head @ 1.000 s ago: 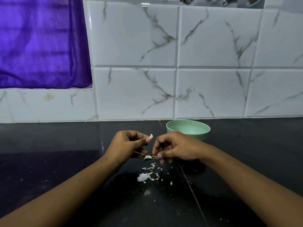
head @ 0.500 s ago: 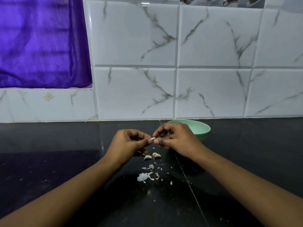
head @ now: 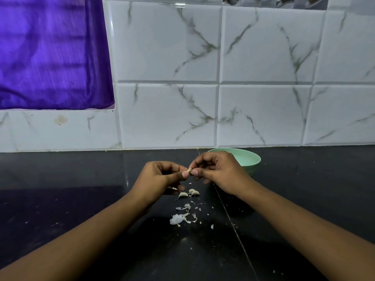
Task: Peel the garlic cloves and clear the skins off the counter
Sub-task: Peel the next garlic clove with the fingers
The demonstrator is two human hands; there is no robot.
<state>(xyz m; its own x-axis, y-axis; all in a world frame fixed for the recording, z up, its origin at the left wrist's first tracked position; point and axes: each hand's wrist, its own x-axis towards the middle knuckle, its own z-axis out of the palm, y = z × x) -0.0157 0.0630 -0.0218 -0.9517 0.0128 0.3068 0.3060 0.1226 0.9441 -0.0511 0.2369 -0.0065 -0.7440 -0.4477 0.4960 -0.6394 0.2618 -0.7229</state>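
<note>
The back wall point(head: 263, 110) is covered in glossy white tiles with grey marble veins, 2 full rows showing. At the upper left hangs a purple curtain point(head: 50, 53), its lower edge meeting a tiled ledge that bears a brownish stain point(head: 60, 119). Below runs a polished black counter point(head: 60, 199), crossed by a thin seam point(head: 235, 234) running toward the wall. The light is dim.

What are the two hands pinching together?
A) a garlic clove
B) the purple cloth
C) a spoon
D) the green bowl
A: the left hand and the right hand both pinch a small clove between their fingertips, above the skins on the counter.
</note>
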